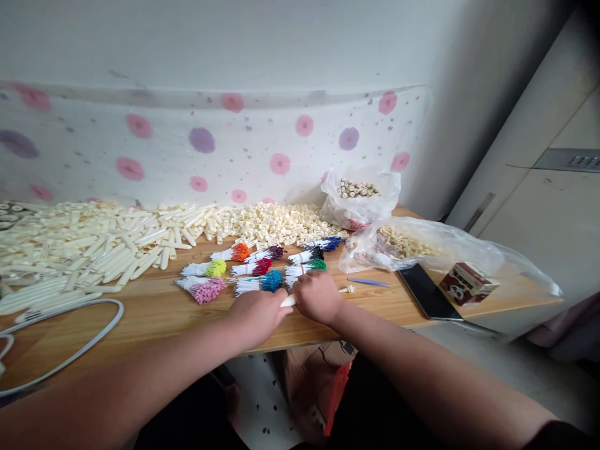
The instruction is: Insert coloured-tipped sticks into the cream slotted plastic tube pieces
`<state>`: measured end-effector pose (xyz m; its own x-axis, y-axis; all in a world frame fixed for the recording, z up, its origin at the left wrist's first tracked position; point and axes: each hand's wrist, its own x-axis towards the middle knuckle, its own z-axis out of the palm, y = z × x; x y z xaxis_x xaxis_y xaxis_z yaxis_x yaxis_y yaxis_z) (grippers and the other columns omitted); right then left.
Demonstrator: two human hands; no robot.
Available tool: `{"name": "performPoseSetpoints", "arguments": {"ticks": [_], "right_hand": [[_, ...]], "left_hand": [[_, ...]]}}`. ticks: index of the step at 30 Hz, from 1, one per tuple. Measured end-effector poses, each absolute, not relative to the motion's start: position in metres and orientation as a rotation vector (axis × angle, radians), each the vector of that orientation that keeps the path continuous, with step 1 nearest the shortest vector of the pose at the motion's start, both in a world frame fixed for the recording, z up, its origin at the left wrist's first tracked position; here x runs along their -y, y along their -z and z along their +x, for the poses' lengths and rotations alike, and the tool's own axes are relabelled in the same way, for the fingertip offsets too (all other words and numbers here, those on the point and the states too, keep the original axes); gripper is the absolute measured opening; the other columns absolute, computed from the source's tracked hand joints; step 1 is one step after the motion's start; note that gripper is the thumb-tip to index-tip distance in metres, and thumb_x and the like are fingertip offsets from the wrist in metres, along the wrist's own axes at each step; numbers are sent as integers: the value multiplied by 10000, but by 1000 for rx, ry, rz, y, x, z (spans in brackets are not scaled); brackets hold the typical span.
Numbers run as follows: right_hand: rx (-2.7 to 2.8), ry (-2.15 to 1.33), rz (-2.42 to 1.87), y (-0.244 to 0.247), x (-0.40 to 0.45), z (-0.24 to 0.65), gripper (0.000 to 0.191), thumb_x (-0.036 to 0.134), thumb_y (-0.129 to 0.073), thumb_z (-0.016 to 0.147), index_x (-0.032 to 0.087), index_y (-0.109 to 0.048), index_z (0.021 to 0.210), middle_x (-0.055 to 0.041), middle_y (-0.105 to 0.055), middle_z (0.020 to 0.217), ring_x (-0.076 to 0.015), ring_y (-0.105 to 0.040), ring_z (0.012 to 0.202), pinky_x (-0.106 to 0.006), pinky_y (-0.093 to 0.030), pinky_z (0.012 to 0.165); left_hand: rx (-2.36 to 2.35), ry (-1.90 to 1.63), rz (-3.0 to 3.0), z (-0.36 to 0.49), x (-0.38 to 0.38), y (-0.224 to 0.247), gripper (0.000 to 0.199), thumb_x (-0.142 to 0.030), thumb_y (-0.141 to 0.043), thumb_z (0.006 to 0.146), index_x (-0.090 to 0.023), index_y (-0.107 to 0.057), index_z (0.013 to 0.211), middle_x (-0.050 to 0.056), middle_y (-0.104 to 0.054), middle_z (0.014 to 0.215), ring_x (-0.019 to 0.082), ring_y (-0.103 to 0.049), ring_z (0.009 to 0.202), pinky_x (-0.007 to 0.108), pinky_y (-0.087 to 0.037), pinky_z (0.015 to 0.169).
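Observation:
Close to the table's front edge, my left hand [260, 317] is closed round one end of a cream-coloured pen barrel [289, 301]. My right hand [317, 296] wraps round its other end, so only a short stretch shows between the two fists. A small cream pen part [347, 289] shows on the right, just past my right hand; whether it touches the hand is unclear. Behind the hands lie several banded bundles of white pen refills with coloured tips, among them a pink bundle [206, 289], a blue bundle [262, 283] and a green bundle [307, 270].
A wide heap of cream pen barrels [126, 244] covers the left, with small cream pieces [281, 224] behind. Clear bags [360, 194] of parts stand at right. Tweezers [368, 282], a phone [429, 292] and a small box [467, 284] lie nearby. A white cable [100, 334] loops left.

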<state>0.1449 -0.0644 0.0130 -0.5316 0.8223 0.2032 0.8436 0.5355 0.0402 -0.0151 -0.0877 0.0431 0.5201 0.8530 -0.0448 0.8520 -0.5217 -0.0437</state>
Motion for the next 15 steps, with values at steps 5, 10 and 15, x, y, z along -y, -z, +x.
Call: {"name": "performPoseSetpoints", "arguments": {"ticks": [5,10,15], "right_hand": [[2632,67,-1545,-8,66,134,217,260,-547,764,120,-711,791,-160,-719,821,-256,-680,741,-299,-473,637],[2669,-71,-1658,1,66,126,262,306,-525,790,133,-722,778,-148,-728,797,-253,-692,726,-294,-493,627],[2680,-91,-1689,7,69,115,278,326,-525,794,130,-722,779,-157,-724,781,-272,-692,712,-311,-496,603]], "left_hand": [[1416,-194,-2605,-18,91,-43,295,-364,-438,894,-141,-628,933,144,-708,776,286,-675,728,345,-462,620],[1283,-161,-2672,-27,87,-30,254,-320,-452,899,-136,-627,892,143,-701,797,262,-667,728,341,-480,629],[1192,-121,-2686,-41,82,-16,247,-322,-446,906,-141,-610,866,124,-684,742,256,-661,703,332,-473,604]]}}
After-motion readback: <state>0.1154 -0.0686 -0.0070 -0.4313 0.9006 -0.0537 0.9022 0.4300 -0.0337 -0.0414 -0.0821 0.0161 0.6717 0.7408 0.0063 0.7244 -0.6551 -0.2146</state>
